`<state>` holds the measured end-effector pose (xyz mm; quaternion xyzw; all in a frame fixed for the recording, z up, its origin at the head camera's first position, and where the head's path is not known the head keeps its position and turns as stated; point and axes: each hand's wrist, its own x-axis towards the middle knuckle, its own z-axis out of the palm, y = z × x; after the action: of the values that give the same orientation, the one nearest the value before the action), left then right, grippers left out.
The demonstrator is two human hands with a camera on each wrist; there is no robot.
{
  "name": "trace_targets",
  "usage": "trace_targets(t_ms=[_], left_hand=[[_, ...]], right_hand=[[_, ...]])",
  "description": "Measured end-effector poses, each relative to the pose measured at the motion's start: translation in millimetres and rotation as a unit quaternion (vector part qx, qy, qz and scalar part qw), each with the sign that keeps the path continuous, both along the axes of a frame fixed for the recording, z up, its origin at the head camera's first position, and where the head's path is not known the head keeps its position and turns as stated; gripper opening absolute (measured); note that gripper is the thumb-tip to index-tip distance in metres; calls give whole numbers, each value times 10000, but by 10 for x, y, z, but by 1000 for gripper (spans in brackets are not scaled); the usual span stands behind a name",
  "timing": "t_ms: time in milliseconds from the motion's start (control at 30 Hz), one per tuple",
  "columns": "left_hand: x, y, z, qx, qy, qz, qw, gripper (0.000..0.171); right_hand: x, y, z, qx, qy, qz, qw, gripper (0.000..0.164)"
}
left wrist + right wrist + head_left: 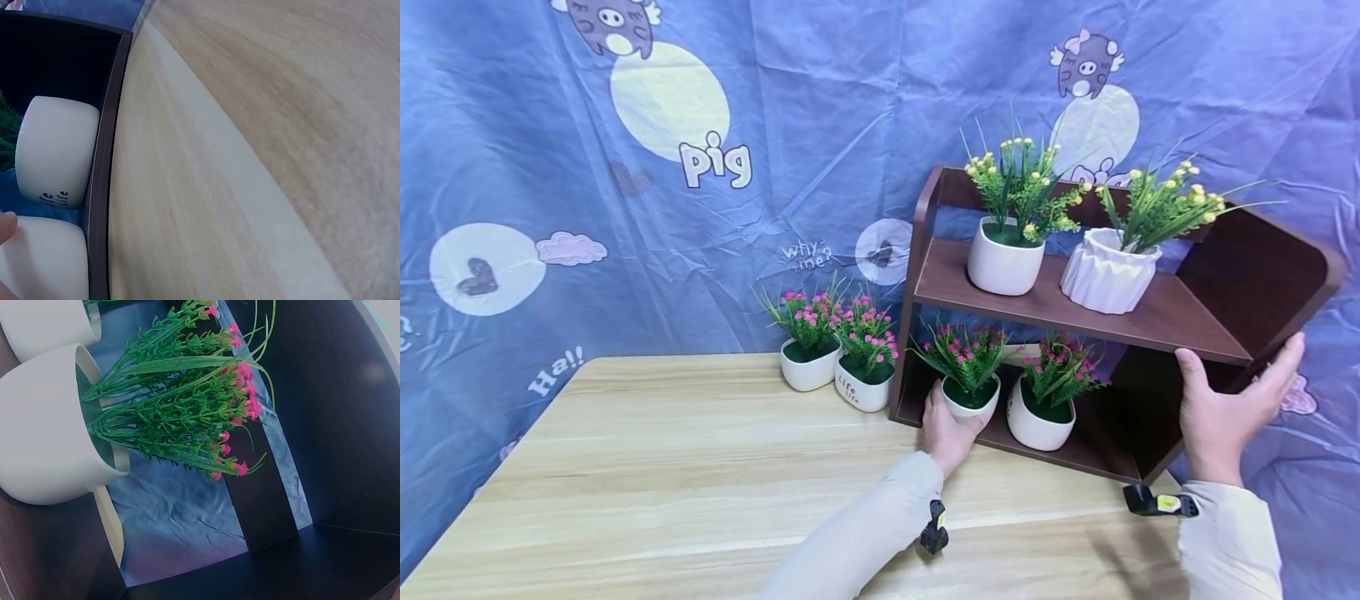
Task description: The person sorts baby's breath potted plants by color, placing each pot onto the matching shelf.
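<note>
On the lower tier of a dark brown two-tier shelf (1075,321), my left hand (949,435) holds a white flowerpot (976,407) with pink flowers, fingers at its left side and thumb across the front. A fingertip (6,227) shows against this pot in the left wrist view. Right beside it stands a second white pot (1041,423) with pink flowers, its lettering visible in the left wrist view. My right hand (1228,417) grips the shelf's right side panel (1262,279), thumb in front and fingers along the outer face.
On the upper tier stand a smooth white pot (1006,265) and a ribbed white pot (1108,273), both with yellow flowers. Two white pots with pink flowers, one plain (811,367) and one lettered (865,387), stand left of the shelf on the wooden table (685,467). A blue printed curtain (820,100) hangs behind.
</note>
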<state>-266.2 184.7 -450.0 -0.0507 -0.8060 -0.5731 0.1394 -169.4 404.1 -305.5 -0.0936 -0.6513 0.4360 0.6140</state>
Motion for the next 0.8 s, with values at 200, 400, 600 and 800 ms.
trace_targets(t_ms=[200,400,600,800], left_hand=[[40,-22,21,77,-122,-460,9988,88],[59,-22,11,-133,-96,-773,9969,86],[67,-8,10,-337,-95,-1027,9941,79],[76,11,47,-394,-269,-1227,9913,77]], right_hand=[[-1,-1,4,-13,51,24,10000,102],[2,-8,10,-3,27,-7,10000,101],[-12,-12,12,4,65,5,10000,101],[-14,-3,-1,-7,72,28,10000,101]])
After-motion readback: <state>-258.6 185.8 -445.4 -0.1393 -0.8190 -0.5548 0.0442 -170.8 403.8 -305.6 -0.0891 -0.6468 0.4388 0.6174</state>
